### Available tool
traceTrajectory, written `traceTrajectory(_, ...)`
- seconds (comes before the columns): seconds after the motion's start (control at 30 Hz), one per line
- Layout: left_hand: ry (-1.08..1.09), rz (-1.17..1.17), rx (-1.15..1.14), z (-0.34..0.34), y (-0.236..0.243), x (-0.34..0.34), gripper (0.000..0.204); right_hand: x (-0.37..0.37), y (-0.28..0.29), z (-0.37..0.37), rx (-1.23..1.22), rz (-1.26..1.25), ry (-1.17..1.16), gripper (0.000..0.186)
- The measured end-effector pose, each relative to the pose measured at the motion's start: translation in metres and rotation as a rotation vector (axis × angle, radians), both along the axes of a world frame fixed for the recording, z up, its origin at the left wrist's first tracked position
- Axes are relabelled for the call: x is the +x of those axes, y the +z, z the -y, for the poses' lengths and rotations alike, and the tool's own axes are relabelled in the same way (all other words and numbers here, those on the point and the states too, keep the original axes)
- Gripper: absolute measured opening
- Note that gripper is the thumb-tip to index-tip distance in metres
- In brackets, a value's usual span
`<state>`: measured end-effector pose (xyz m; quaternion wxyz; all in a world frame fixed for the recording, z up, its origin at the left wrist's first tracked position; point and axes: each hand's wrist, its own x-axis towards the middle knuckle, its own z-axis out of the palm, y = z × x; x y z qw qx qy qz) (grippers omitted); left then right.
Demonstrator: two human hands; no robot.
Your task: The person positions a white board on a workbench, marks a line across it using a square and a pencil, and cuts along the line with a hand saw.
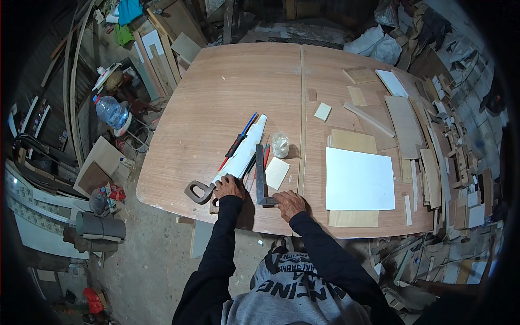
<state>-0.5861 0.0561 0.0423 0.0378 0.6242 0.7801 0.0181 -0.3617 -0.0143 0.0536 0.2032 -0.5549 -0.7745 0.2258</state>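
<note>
My right hand (291,205) grips the short arm of a dark try square (261,176), whose long arm points away from me on the table. My left hand (229,187) is curled down beside the brown handle (197,193) of a handsaw; what lies under its fingers is hidden. The saw's pale blade (248,147) stretches away from me. Along it lie a red-and-black screwdriver (235,145) and a blue pen-like stick (250,122). Right of the square are a small cream wood block (277,173) and a clear jar (280,144) with pale contents.
The wood-grain table (189,108) has a seam running front to back. On its right lie a white panel (360,179), thin boards (353,142) and a small block (323,111). Offcuts (460,179) crowd the right side. A water jug (112,112) stands left of the table.
</note>
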Motion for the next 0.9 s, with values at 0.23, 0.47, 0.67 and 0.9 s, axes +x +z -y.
traceTrajectory(0.23,0.038,0.115,0.113,-0.004,0.003,0.005,0.039,0.008,-0.002,0.004,0.071,-0.013,0.063,0.035)
traceTrajectory(0.47,0.084,1.125,0.239,0.048,-0.010,0.042,0.031,0.038,0.014,0.035,0.198,-0.060,0.137,0.040)
traceTrajectory(0.67,-0.226,1.107,0.262,0.086,0.052,0.100,0.022,0.072,0.034,0.074,0.163,-0.145,0.039,0.043)
traceTrajectory(0.9,-0.436,1.074,0.178,0.079,0.045,0.183,0.022,0.135,0.045,0.108,0.104,-0.159,-0.195,0.044)
